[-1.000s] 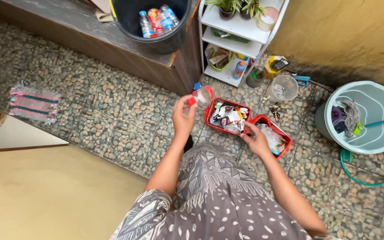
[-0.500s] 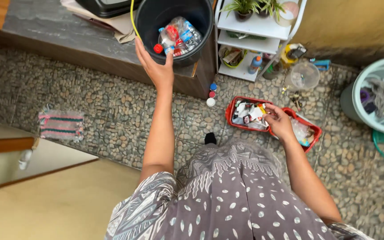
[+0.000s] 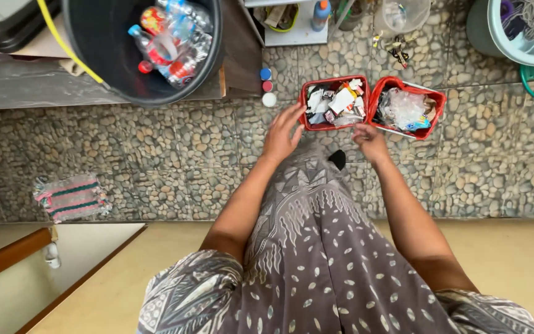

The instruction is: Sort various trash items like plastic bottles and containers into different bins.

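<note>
Two red baskets sit side by side on the pebble-pattern floor. The left red basket (image 3: 305,103) holds small packets and scraps; the right red basket (image 3: 437,102) holds clear plastic wrap. My left hand (image 3: 283,132) reaches to the left basket's near left corner with fingers spread, holding nothing. My right hand (image 3: 369,137) is at the near edge where the two baskets meet; its fingers curl and I cannot see anything in them. A black bucket (image 3: 103,52) on a grey ledge at upper left holds plastic bottles (image 3: 171,40).
Three bottle caps (image 3: 267,86) lie in a row left of the baskets. A white shelf foot (image 3: 295,37), a clear jug (image 3: 401,13) and a pale blue mop bucket (image 3: 526,34) stand behind. A striped cloth (image 3: 71,196) lies at the left. A yellow step runs below.
My left hand carried a bottle up to the black bucket, let it go there, and has come down empty to the left basket. My right hand shifted to the baskets' near edge.
</note>
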